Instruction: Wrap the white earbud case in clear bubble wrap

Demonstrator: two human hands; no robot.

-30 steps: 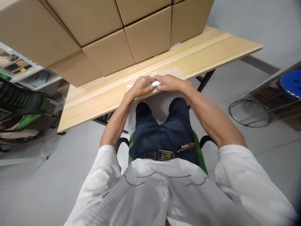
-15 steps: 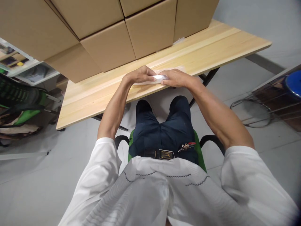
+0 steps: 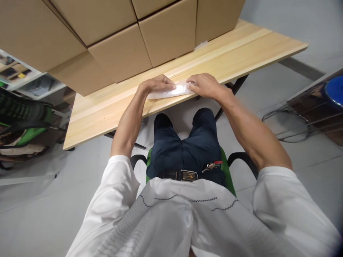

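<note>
Turned toward each other, left hand (image 3: 159, 84) and right hand (image 3: 205, 85) pinch a white strip (image 3: 180, 90) with bent fingers (image 3: 191, 86).

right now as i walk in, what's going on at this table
A seated person in a white short-sleeved top has a long, glossy, whitish translucent strip, apparently plastic, between the fingers of the left hand and right hand. It lies along the near edge of the pale wooden table. Behind it stand stacked plain brown cardboard boxes.
</note>
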